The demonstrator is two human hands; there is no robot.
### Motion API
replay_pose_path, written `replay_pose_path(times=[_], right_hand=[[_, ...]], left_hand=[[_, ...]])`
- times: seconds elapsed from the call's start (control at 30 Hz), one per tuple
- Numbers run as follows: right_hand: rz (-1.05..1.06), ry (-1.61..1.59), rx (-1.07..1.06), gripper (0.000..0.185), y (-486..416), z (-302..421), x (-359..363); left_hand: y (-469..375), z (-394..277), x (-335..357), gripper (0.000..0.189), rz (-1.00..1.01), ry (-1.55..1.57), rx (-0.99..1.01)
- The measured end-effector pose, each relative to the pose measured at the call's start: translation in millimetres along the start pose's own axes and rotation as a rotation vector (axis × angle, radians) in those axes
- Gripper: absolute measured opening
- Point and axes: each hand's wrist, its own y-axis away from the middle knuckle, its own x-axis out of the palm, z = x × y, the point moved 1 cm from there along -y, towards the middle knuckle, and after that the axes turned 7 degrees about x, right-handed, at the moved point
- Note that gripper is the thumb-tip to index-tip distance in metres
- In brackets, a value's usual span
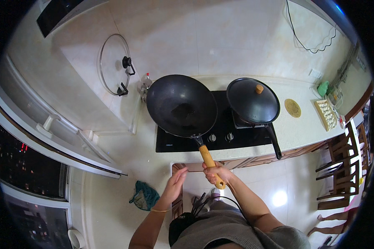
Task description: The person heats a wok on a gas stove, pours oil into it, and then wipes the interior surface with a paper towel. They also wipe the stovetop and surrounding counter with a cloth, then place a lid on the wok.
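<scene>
My right hand grips the wooden handle of a dark wok. The wok is over the left side of a black glass gas hob, and a wet-looking darker patch shows in its bottom. Whether it rests on the burner or is held just above it, I cannot tell. Left of the handle, my left hand is free, its fingers extended and holding nothing. On the right burner sits a black frying pan under a dark lid with a wooden knob.
A glass lid hangs on the wall at left, near a clear bottle. A green cloth lies on the left counter. Rightward are a round trivet, a tray of pale pieces and wooden chairs. Another person's legs show lower right.
</scene>
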Motion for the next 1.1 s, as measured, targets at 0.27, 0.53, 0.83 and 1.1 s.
replay_pose_path(times=[0.27, 0.53, 0.83, 1.1], right_hand=[[-0.15, 0.357, -0.217, 0.023, 2, 7, 26], [-0.439, 0.711, -0.302, 0.035, 23, 65, 76], [-0.5, 0.613, 0.011, 0.011, 38, 160, 122], [-0.06, -0.128, 0.063, 0.01, 50, 144, 99]], left_hand=[[-64, -24, 57, 0.044, 0.237, 0.133, 0.011], [-97, -90, 81, 0.046, 0.344, 0.453, 0.16], [-140, -137, 88, 0.038, 0.297, 0.825, -0.022], [-135, -125, 93, 0.032, 0.379, 1.05, -0.193]])
